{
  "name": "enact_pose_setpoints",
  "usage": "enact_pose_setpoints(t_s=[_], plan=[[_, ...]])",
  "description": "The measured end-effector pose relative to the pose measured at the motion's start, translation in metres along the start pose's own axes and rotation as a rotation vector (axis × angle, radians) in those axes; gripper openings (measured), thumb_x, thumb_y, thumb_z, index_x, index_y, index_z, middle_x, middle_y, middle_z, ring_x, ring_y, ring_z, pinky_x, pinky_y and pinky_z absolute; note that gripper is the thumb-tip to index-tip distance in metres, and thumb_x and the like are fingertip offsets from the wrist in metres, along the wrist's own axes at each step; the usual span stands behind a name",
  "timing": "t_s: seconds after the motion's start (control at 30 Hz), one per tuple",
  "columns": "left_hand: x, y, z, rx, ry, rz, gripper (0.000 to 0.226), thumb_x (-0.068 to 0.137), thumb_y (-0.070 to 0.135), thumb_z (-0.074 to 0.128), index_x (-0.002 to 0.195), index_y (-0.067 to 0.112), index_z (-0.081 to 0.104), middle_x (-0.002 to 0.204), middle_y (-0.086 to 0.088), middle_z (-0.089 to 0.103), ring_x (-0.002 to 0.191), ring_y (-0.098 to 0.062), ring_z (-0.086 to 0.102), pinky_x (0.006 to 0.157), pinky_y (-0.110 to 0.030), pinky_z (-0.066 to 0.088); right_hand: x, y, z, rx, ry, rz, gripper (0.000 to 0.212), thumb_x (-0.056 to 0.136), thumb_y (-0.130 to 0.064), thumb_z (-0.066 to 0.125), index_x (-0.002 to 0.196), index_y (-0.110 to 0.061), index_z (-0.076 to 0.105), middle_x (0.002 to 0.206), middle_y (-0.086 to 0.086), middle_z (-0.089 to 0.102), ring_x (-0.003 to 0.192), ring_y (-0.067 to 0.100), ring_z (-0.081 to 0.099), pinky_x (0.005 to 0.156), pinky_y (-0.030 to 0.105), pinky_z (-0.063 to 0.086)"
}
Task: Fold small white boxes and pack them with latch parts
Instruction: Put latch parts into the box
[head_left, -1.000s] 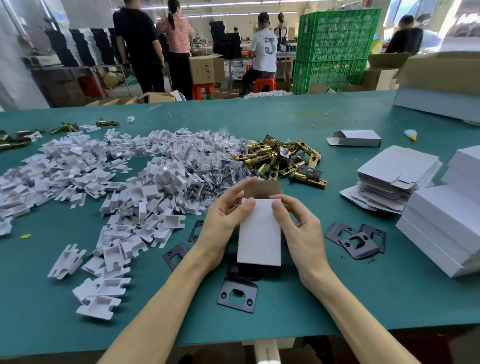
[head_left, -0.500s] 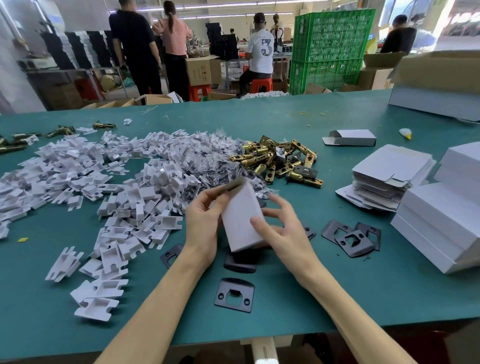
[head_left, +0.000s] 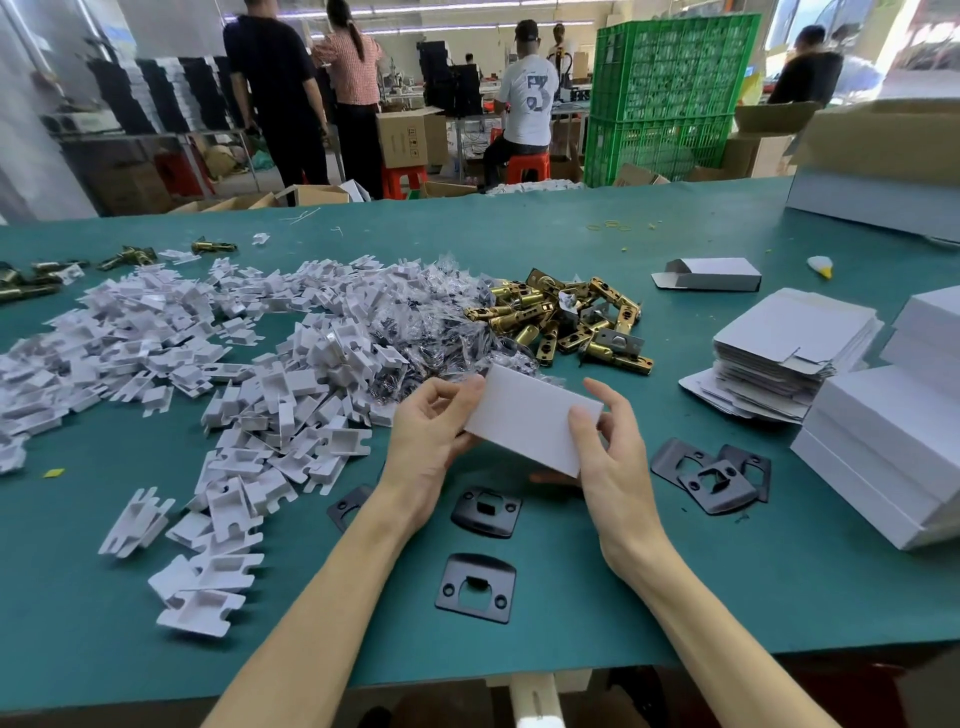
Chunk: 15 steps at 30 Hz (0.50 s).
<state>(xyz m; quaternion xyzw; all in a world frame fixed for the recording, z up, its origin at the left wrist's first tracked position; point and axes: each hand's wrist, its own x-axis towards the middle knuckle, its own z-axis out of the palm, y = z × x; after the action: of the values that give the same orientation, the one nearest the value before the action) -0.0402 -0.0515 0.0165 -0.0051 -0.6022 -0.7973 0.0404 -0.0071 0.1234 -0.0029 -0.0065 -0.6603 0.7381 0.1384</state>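
Factory packing floor, hardware assembly.
Long green worktable (head_left: 831, 597) held heaped white inserts (head_left: 291, 395) and brass latches (head_left: 566, 317); far side had stacked green crates (head_left: 670, 98), cardboard cartons (head_left: 402, 137), seated worker (head_left: 527, 98).

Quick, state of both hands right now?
Left hand: holding the white box at its left end.
Right hand: holding the same box, thumb on top.

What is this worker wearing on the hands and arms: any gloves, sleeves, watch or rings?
Nothing that shows. The left hand and right hand are bare, without gloves, and no ring shows on the visible fingers. The left forearm and right forearm are uncovered down to the picture's lower edge: no sleeve, watch or bracelet in view.
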Motion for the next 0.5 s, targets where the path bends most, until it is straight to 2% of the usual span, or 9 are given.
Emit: enact_pose_setpoints(t_s=[0.07,0.13,0.2,0.3,0.4,0.5], plan=[[-0.001,0.0002,0.0003,0.017,-0.012,-0.003,0.037,0.085,0.033,0.079,0.109,0.006,0.069,0.101,-0.011,0.077,0.092,-0.022,0.075,0.074,-0.034,0.064,-0.001,-0.0008,0.0002,0.012,-0.016,-0.009,0.032,0.105,-0.035,0.055,0.136,-0.036,0.05,0.116,0.004,0.06,0.092,0.012,0.068,0.063,0.037,0.063],[-0.0014,-0.0015,-0.0002,0.089,-0.005,0.024,0.031,0.089,0.03,0.078,0.115,0.014,0.074,0.104,-0.005,0.079,0.095,-0.019,0.074,0.08,-0.036,0.064,-0.0019,-0.0017,0.0013,0.001,-0.04,-0.016,0.032,0.105,-0.034,0.055,0.136,-0.036,0.052,0.117,0.003,0.06,0.09,0.013,0.068,0.06,0.034,0.061],[-0.0007,-0.0035,-0.0001,0.163,0.012,0.069,0.022,0.094,0.028,0.075,0.114,0.022,0.077,0.107,0.0,0.08,0.097,-0.015,0.071,0.086,-0.034,0.06,-0.0021,-0.0022,0.0019,-0.001,-0.057,-0.025,0.028,0.105,-0.034,0.055,0.133,-0.04,0.054,0.118,0.003,0.061,0.092,0.017,0.069,0.059,0.033,0.061],[-0.0002,-0.0036,0.0003,0.228,0.042,0.124,0.01,0.097,0.03,0.071,0.104,0.032,0.079,0.102,0.006,0.08,0.087,-0.005,0.067,0.077,-0.02,0.055,-0.0023,-0.0029,0.0015,0.003,-0.073,-0.023,0.027,0.105,-0.034,0.054,0.13,-0.042,0.055,0.119,0.004,0.061,0.093,0.022,0.068,0.061,0.035,0.062],[0.0,-0.0029,0.0007,0.213,0.061,0.109,0.013,0.099,0.03,0.069,0.097,0.032,0.081,0.098,0.003,0.08,0.084,-0.007,0.065,0.074,-0.02,0.052,-0.0025,-0.0038,0.0014,0.012,-0.079,-0.021,0.027,0.105,-0.033,0.054,0.13,-0.042,0.056,0.12,0.003,0.062,0.093,0.02,0.068,0.062,0.034,0.061],[0.0003,-0.002,0.0026,0.143,0.06,0.069,0.016,0.101,0.025,0.065,0.106,0.024,0.08,0.1,-0.003,0.081,0.087,-0.013,0.069,0.072,-0.021,0.056,-0.002,-0.0041,0.0008,0.043,-0.073,-0.017,0.025,0.104,-0.033,0.055,0.128,-0.041,0.059,0.118,0.003,0.062,0.089,0.012,0.068,0.062,0.034,0.061]])
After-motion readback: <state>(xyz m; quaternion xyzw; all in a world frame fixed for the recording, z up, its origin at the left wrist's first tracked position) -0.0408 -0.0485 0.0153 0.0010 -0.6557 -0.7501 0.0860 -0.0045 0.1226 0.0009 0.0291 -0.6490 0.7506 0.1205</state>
